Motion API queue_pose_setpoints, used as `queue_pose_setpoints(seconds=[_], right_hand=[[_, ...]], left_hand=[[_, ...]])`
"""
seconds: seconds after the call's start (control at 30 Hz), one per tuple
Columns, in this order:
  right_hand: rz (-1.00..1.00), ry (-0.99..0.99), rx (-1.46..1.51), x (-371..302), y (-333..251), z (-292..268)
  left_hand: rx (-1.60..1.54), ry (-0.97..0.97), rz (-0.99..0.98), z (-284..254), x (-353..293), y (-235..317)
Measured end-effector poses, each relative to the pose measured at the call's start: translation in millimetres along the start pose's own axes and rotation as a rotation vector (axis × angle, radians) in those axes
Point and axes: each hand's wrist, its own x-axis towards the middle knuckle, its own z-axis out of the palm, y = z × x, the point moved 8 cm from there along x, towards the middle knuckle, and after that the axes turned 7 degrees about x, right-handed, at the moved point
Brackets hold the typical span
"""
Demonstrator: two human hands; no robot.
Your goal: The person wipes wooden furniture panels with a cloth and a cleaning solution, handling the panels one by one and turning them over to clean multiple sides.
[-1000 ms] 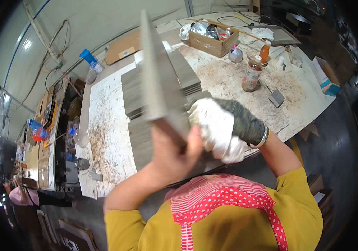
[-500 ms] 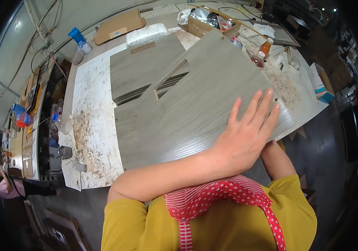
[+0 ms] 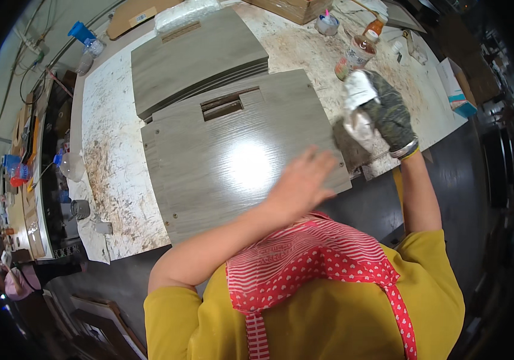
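A grey wood-grain panel with a rectangular cutout lies at a slight angle on the table before me. My left hand, bare and a little blurred, rests over the panel's right part with its fingers apart. To the right of the panel, my right hand wears a dark patterned glove. Its fingers are closed on a crumpled white rag. Behind the panel sits a stack of similar grey panels, its top one also with a slot.
The worktable has a stained white covering. A labelled bottle, a small jar and a cardboard box stand at the back right. An open carton is at the right edge. Bubble wrap lies behind the stack.
The front panel has turned and come down nearer to me, uncovering more of the stack. My right hand, hidden beneath it before, now shows with the rag. My left hand has moved left.
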Motion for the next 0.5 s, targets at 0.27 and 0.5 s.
queue_pose_setpoints(seconds=[0.27,0.5], right_hand=[[-0.400,-0.433,-0.227,-34,-39,185],[-0.155,-0.460,-0.944,88,25,115]], left_hand=[[0.562,-0.061,-0.459,-62,-118,-95],[0.527,-0.022,-0.281,-60,-132,-97]])
